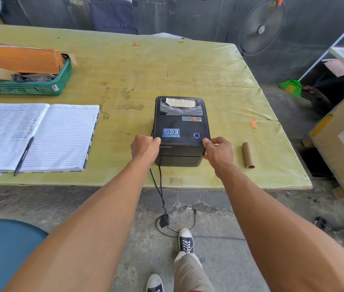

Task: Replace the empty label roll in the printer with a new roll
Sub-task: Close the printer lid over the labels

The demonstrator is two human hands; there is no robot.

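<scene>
Black box-shaped plastic label printer [181, 131], lid closed, standing near the front edge of the yellow-green covered table [188, 66], its round button ringed in blue light and its clear top window showing white material inside. The left hand [144, 149] grips the printer's near left upper corner, thumb on the lid, fingers curled down the side. The right hand [218, 153] grips the near right upper corner in the same manner, thumb on the lid edge; both hands are closed on the printer body. Bare brown cardboard tube core [248, 155] lying on the table just beyond the right hand, apart from the printer. Black cables [159, 186] run from the printer between the forearms over the table edge to a black adapter [164, 220] on the concrete floor. Well out from the left hand: open lined ledger book [40, 135] with a dark pen [23, 156] across it; farther off, a green perforated plastic basket [30, 86] holding orange-brown cardboard [19, 59].
</scene>
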